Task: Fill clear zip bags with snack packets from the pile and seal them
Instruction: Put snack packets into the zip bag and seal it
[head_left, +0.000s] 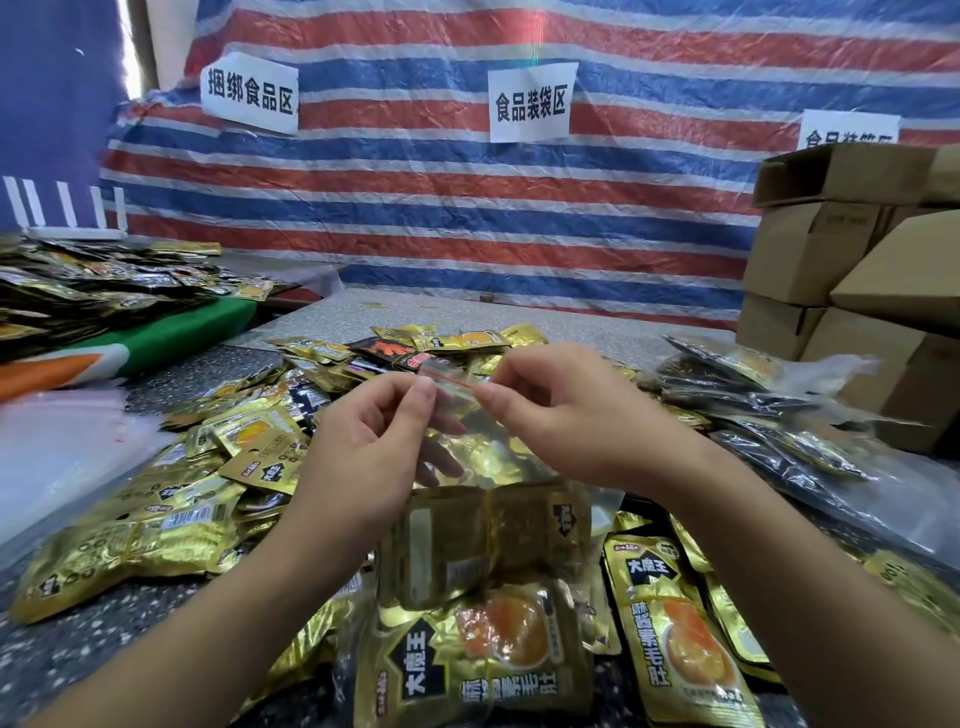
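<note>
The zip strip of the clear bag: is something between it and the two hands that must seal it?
Nothing visible. The left hand and right hand already pinch the clear bag at its red zip strip, with the packets lower inside the bag.

Two forearms entering from lower left and lower right of frame, both bare to frame edge, no sleeves in view. Left hand (363, 441) and right hand (563, 415): short trimmed nails, unpainted. Fingers and wrists bare.
</note>
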